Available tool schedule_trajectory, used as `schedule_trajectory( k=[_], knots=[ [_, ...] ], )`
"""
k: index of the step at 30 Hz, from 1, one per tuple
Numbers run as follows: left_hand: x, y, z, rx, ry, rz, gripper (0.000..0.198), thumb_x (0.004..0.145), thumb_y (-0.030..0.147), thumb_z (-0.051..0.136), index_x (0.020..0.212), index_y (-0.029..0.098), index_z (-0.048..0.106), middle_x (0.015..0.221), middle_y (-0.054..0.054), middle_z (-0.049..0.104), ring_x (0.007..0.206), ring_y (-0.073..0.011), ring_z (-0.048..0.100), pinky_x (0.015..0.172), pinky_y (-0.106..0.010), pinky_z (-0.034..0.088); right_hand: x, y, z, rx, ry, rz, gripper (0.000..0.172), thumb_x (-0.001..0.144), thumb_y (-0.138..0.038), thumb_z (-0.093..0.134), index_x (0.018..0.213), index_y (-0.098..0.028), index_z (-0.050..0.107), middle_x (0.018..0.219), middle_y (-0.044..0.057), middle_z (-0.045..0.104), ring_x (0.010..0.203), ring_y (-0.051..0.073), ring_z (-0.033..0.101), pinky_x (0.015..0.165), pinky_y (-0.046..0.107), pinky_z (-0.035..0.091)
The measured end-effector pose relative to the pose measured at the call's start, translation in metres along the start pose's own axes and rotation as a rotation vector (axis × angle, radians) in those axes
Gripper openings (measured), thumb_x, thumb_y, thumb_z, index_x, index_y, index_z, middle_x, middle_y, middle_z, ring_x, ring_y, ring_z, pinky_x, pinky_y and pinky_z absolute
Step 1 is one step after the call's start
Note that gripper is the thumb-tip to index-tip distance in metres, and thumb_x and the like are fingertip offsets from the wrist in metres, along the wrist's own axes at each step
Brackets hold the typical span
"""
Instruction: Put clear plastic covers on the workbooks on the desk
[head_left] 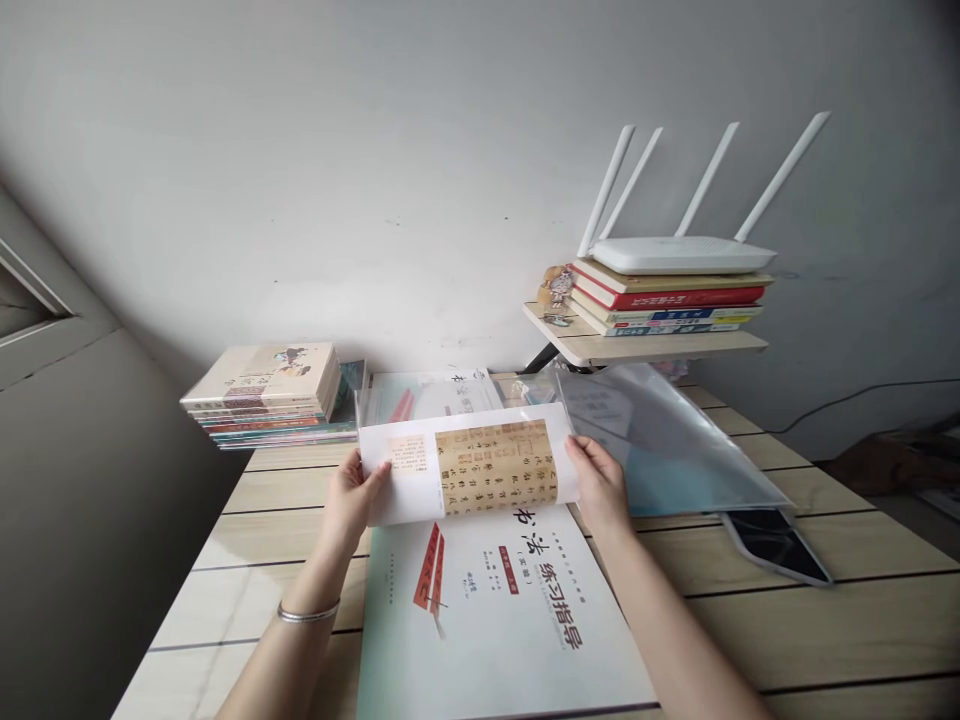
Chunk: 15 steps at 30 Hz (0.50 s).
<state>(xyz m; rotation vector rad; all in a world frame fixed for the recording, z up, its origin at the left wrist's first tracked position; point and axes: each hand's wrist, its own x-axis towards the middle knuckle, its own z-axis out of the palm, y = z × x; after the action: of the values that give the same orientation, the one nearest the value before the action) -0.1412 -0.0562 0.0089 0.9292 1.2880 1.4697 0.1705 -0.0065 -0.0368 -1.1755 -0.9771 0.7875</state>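
Note:
Between both my hands is a white printed page (405, 490) bearing a tan picture of brush calligraphy. My left hand (355, 492) pinches its left edge, thumb on top; a silver bangle is on that wrist. Its right edge is gripped by my right hand (598, 484). Whether the page is loose or part of a booklet, I cannot tell. Below it, a pale green calligraphy workbook (480, 620) lies face up on the table, its upper edge hidden by the page. Behind the page, a similar cover (435, 392) shows, apparently under clear plastic.
A stack of books (262, 390) stands at the back left. On the right lie a clear plastic sleeve (675, 450) and a dark-screened phone or tablet (776, 545), partly beneath it. A white router (682, 255) tops books on a small raised shelf (600, 348). The table (810, 630) has slatted boards.

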Motion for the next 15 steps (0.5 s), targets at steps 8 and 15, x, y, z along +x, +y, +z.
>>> schedule_trajectory(
  k=[8,15],
  knots=[
    [0.002,-0.006,-0.001,0.104,0.029,0.002,0.060,0.060,0.056,0.076,0.098,0.011,0.066,0.095,-0.014,0.072,0.079,-0.0234,0.066,0.062,-0.026,0.047,-0.001,0.001,-0.002,-0.215,0.060,-0.058,0.045,0.074,-0.063,0.058,0.066,-0.020,0.050,0.056,-0.004,0.044,0.055,0.012,0.039,0.051,0.024,0.033],
    [-0.005,0.009,-0.001,0.032,-0.112,-0.039,0.060,0.054,0.049,0.083,0.099,0.012,0.067,0.102,-0.016,0.072,0.085,-0.0258,0.067,0.067,-0.028,0.050,-0.004,-0.003,0.002,-0.144,0.057,-0.078,0.046,0.074,-0.065,0.056,0.070,-0.020,0.056,0.062,-0.001,0.054,0.059,0.015,0.047,0.055,0.025,0.038]
  ],
)
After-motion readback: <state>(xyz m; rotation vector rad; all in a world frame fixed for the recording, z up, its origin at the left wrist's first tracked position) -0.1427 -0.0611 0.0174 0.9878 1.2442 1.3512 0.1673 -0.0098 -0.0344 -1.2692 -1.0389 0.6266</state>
